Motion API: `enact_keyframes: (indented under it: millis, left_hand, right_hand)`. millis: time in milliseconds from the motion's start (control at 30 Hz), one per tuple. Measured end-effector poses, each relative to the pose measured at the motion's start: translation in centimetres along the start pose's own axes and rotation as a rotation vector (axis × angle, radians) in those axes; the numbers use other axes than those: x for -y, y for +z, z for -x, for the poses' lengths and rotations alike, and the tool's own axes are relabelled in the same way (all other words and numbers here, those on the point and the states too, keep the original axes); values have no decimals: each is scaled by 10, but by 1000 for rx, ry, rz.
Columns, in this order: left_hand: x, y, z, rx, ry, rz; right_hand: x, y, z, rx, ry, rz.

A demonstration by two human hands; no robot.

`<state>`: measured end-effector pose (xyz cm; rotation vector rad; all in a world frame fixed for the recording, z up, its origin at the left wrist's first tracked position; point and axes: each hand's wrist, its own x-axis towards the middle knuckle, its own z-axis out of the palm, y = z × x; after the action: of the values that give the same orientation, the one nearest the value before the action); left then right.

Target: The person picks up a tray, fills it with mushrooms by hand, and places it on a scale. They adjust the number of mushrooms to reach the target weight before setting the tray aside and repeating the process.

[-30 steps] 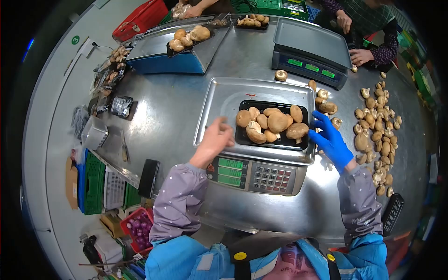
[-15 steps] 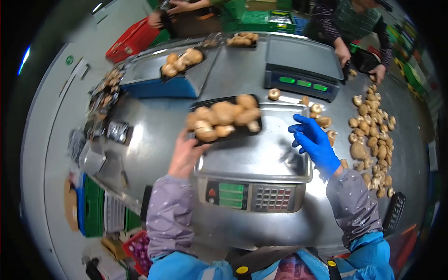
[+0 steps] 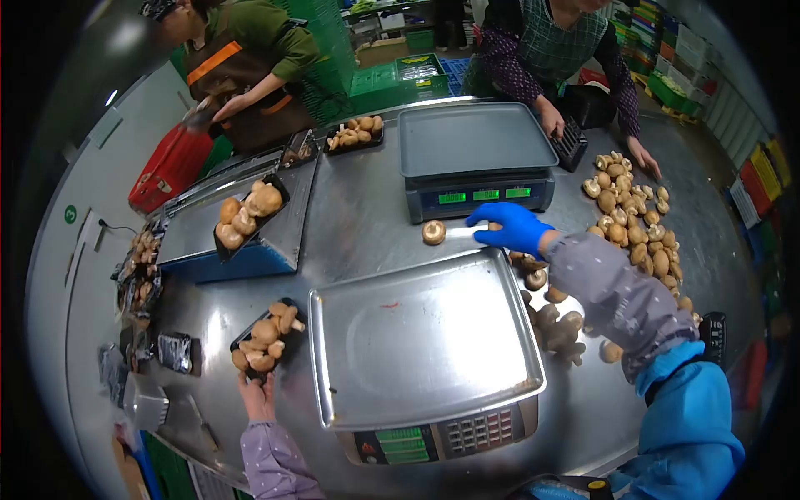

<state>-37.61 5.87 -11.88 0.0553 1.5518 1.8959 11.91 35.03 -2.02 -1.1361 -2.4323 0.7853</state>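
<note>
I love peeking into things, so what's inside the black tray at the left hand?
Brown mushrooms are heaped in the black tray, which the left hand holds at one end. They cover its bottom, so I can't tell if anything lies under them.

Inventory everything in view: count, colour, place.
mushroom trays: 3, black, left and back
loose mushrooms: many, brown, mostly right
near scale: 1, silver platform, centre
far scale: 1, dark blue, grey platform, back
steel table: 1, silver, below
blue unit: 1, blue side, left
red crate: 1, red, back left
background crates: several, mostly green, back
wrapped packs: several, black, left; count unclear
ridged items: 2, black, back and right
co-workers: 2, green and purple sleeves, back
left hand: 1, bare, holding tray
right hand: 1, blue glove, near far scale
</note>
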Motion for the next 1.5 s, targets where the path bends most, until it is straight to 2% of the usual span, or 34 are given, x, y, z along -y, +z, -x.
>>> enact_keyframes:
  millis: [67, 167, 267, 333, 433, 467, 500, 567, 633, 700, 833, 867, 900, 967, 1000, 1067, 1100, 1133, 1167, 1233, 1267, 1333, 1367, 1433, 1500]
  left_hand:
    - [11, 4, -5, -6, -41, -24]
    - [21, 15, -12, 16, -19, -6]
    - [21, 28, -14, 4, -18, -35]
    - [22, 28, -21, 23, -23, -26]
    - [22, 32, -14, 12, -19, -46]
    - [20, 36, -9, -16, -4, -76]
    - [20, 36, -5, -2, -7, -87]
    - [19, 31, 3, -12, -23, -118]
    - [19, 27, 9, -2, -32, -124]
    - [22, 29, 24, -24, -54, -111]
    - [25, 24, 38, -27, -74, -99]
    - [23, 29, 47, -39, -70, -113]
    - [21, 31, 53, -33, -70, -118]
    - [19, 32, 62, -46, -59, -128]
    - [20, 31, 64, -46, -60, -132]
    - [19, 26, 68, -7, -49, -153]
    - [19, 27, 70, -4, -45, -158]
    - [20, 30, 75, -17, -50, -137]
    - [21, 31, 79, -31, -54, -118]
    - [22, 26, 81, 3, -34, -196]
    - [21, 26, 84, 32, -24, -270]
    - [15, 29, 94, 39, -17, -282]
    - [10, 33, 101, 52, -19, -281]
    - [4, 34, 107, 34, -26, -279]
    - [4, 22, 103, -1, -48, -250]
  right_hand:
    - [-5, 17, -36, 115, -177, 162]
    - [-4, 48, -84, 283, -322, 331]
    - [-5, 71, -107, 392, -350, 439]
    - [-9, 73, -107, 507, -316, 646]
    - [-25, 64, -100, 513, -271, 590]
    - [-39, 58, -93, 506, -263, 378]
    - [-54, 50, -80, 498, -247, 372]
    - [-71, 25, -46, 495, -45, 343]
    - [-109, 18, 2, 221, -162, 426]
    - [-87, -2, 45, 253, -141, 355]
    - [-73, -22, 128, 356, 22, 460]
    - [-68, -30, 139, 435, 175, 561]
    - [-76, -39, 149, 479, 181, 636]
    - [-52, -73, 148, 690, 408, 749]
    - [-56, -77, 141, 736, 451, 694]
    - [-55, -70, 124, 416, 248, 533]
    - [-48, -63, 106, 385, 319, 306]
    - [-52, -48, 88, 224, 57, 291]
    - [-64, -27, 63, 134, -68, 262]
    - [-59, -2, 22, 35, -124, 366]
    - [-64, 10, 10, 31, -126, 355]
    - [-74, 35, -7, 29, 8, 600]
    - [-83, 43, -8, 32, 8, 589]
    - [-101, 42, -4, -81, 117, 314]
    - [-106, 31, 11, 105, 243, 270]
